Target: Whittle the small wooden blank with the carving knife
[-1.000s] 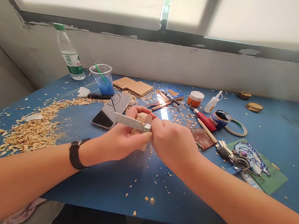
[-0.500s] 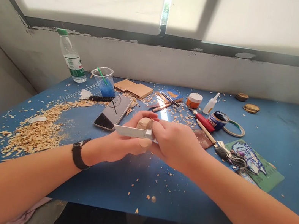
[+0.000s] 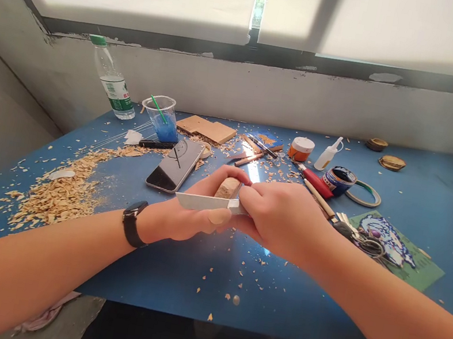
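A small block of pale wood point(image 3: 228, 188) is wrapped in the fingers of my left hand point(image 3: 192, 216), above the middle of the table. My right hand point(image 3: 278, 211) grips a knife point(image 3: 198, 202) by its handle, which the fingers mostly hide. The flat silver blade points left and lies across the near side of the wood. My left thumb rests against the blade's lower side, close to the handle. Part of the wood is hidden behind the blade and my fingers.
Wood shavings point(image 3: 59, 195) are heaped on the blue table's left. A phone point(image 3: 175, 165), a plastic cup point(image 3: 164, 123) and a bottle point(image 3: 117, 94) stand behind them. Farther right are a white-lidded jar point(image 3: 301, 149), glue bottle point(image 3: 328, 154), paint jar point(image 3: 338, 181), tape roll point(image 3: 364, 195) and keys point(image 3: 350, 229).
The knife has shifted slightly and its blade now tilts a little more, with more of the handle end showing. My right hand has turned slightly. The whole view has shifted a little.
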{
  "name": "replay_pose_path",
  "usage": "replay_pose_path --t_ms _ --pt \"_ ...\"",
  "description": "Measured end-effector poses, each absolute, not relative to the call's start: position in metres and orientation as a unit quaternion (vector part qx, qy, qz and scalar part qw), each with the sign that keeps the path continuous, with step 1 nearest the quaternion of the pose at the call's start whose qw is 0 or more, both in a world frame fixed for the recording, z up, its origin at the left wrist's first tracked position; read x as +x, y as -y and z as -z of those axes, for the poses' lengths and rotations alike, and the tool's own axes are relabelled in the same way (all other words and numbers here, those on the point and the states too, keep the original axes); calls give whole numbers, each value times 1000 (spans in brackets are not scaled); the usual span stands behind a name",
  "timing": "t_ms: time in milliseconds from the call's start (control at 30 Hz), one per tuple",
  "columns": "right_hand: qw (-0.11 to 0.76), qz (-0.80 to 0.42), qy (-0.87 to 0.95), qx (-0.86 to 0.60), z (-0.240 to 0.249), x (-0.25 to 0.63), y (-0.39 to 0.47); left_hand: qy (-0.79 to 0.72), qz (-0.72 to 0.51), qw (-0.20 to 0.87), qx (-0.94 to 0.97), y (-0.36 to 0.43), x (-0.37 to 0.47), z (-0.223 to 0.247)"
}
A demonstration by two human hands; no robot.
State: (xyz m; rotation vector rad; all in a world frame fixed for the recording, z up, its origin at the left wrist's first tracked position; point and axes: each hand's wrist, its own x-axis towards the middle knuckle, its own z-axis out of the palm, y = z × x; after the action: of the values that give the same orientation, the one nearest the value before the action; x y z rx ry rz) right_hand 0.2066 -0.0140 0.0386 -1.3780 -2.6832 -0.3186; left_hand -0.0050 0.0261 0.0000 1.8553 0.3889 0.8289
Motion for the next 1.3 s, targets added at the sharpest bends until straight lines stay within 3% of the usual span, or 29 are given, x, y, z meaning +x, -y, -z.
replay_pose_path --t_ms 133,267,633,1000,1300 --pt "97 112 887 -438 -31 210 13 -150 -297 564 756 -31 -7 3" --pt "132 134 873 -451 -26 212 10 -162 -344 539 752 -34 -6 7" --pt "140 144 867 -457 -23 214 9 -178 -304 574 739 -35 -9 7" --pt "117 119 864 -476 -26 213 10 -172 -384 455 785 -37 -5 15" --pt "154 87 887 -427 -23 213 11 -193 -418 442 770 -37 2 14"
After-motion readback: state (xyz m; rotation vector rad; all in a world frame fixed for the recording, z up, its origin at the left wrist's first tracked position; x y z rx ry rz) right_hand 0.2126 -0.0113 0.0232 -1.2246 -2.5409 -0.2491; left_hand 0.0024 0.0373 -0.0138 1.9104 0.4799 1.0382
